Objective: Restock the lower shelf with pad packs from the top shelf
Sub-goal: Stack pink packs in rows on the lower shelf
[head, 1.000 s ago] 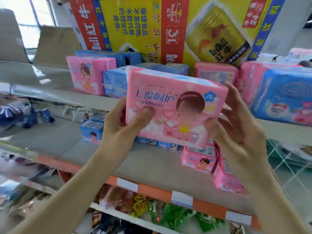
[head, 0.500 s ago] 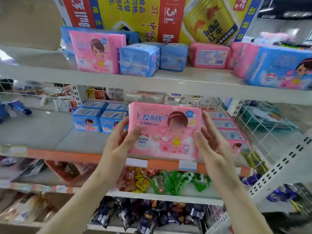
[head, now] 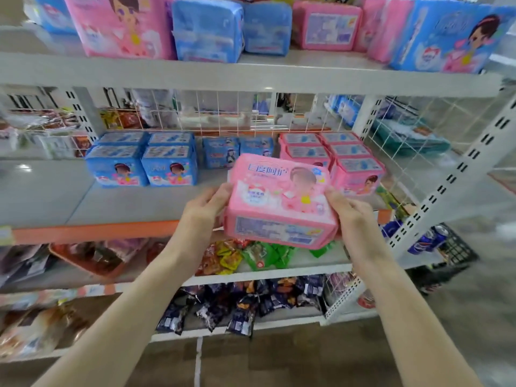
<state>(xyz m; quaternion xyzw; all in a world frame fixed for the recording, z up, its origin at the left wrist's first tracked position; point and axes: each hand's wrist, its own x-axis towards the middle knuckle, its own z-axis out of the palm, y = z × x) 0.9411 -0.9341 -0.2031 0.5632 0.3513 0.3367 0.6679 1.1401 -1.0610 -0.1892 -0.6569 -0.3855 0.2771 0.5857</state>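
Note:
A pink pad pack (head: 282, 202) is held tilted between both hands, just above the front edge of the lower shelf (head: 83, 208). My left hand (head: 206, 205) grips its left end and my right hand (head: 349, 213) grips its right end. On the lower shelf stand blue pad packs (head: 142, 163) at the left and pink pad packs (head: 354, 163) at the right, behind the held pack. The top shelf (head: 251, 76) carries more pink packs (head: 120, 26) and blue packs (head: 208, 30).
A white wire grid (head: 237, 113) backs the lower shelf and a perforated white upright (head: 458, 174) slants at the right. Snack bags (head: 251, 255) fill the shelves below. Cans (head: 430, 238) sit in a black basket at the right.
Both hands brought the pink pack down from the top shelf's level to the lower shelf and tipped it so its bottom face shows. The view dropped with it.

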